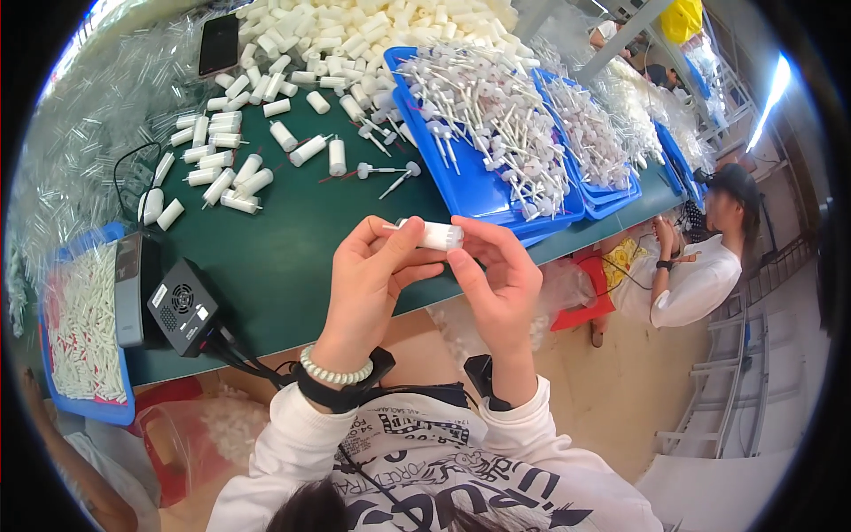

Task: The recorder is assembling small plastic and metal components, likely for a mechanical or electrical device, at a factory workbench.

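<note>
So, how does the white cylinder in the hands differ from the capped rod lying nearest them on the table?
The white cylinder has a thick body; the capped rod has a thin stem. The cylinder is held up between the left hand and right hand; the rod lies loose on the green table. Both look mainly white.
</note>
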The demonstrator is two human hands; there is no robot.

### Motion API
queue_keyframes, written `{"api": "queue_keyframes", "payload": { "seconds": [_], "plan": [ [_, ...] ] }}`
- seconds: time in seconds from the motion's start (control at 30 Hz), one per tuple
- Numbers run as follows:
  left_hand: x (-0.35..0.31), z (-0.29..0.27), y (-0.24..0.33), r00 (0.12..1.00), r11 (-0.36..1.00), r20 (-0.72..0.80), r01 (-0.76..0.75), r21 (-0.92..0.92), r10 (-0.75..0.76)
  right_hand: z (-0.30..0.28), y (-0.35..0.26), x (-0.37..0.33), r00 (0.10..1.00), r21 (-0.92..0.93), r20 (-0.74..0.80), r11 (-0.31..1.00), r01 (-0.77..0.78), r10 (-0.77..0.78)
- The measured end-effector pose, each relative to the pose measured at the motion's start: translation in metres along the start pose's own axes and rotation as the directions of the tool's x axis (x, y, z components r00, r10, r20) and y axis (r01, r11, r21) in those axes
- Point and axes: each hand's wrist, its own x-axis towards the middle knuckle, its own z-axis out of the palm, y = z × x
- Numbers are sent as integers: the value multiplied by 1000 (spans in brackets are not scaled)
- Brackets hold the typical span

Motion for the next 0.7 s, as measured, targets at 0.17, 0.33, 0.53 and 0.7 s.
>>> {"api": "queue_keyframes", "payload": {
  "seconds": [0.17,0.33,0.53,0.7],
  "plan": [
    [-16,23,-4,1000,980,-23,8,201,-4,-20,7,-10,986,377,-36,916,-137,162],
    [-37,22,-10,1000,909,-2,-27,417,31,-36,17,-18,984,435,124,884,-172,130],
    [-37,34,-17,1000,881,-20,-7,473,19,-54,33,-17,966,663,245,713,-228,81],
    [-35,43,-35,997,914,-8,77,398,-80,-73,30,-26,966,618,241,753,-228,94]
  ]
}}
